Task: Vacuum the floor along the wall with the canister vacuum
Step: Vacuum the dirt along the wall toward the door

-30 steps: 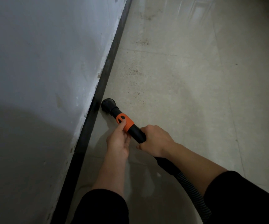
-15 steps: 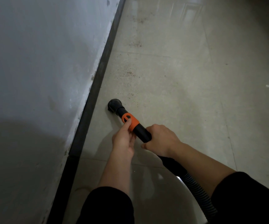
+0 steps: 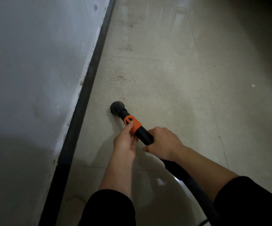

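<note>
right hand [image 3: 163, 142] gripping wand [image 3: 144, 136], left hand [image 3: 124, 144] fingers [image 3: 128, 128] pinching collar [image 3: 135, 123]

Bare indoor room: tiled floor [image 3: 172, 98], painted wall [image 3: 34, 70], dark skirting [image 3: 89, 79].

The vacuum's round black nozzle [image 3: 116, 108] rests on the pale tiled floor [image 3: 172, 98], near the dark baseboard [image 3: 89, 82] at its 9 o'clock but apart from it. Behind it an orange collar [image 3: 134, 125] rings the black tube [image 3: 144, 136], which slants back toward 5 o'clock into a ribbed hose [image 3: 197, 191]. Brown specks [image 3: 120, 77] dot the floor at the nozzle's 12 o'clock, beside the grey wall [image 3: 34, 62].
</note>
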Motion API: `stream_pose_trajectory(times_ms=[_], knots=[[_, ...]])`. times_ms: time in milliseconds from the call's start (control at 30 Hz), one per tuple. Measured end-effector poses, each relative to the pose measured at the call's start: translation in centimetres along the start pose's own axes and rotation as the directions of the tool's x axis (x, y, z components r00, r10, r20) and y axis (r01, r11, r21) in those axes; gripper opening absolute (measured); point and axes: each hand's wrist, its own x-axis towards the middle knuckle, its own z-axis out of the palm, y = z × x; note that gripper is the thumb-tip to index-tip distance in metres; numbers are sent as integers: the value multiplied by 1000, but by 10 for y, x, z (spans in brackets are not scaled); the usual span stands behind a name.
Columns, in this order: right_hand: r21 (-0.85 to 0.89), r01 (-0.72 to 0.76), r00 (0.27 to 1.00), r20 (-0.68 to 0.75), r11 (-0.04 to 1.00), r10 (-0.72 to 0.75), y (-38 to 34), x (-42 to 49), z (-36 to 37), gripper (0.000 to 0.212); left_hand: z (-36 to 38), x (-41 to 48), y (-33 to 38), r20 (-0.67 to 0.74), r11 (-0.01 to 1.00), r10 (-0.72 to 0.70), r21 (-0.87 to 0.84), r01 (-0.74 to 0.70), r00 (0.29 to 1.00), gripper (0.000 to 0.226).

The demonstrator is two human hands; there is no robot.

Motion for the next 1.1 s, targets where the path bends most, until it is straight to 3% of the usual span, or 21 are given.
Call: stream_pose_trajectory(times_ms=[1100], knots=[[128,-208,975,-53,970,216,69,-26,-21,16,64,-2,-51,129,991,-81,120,66,988,14]])
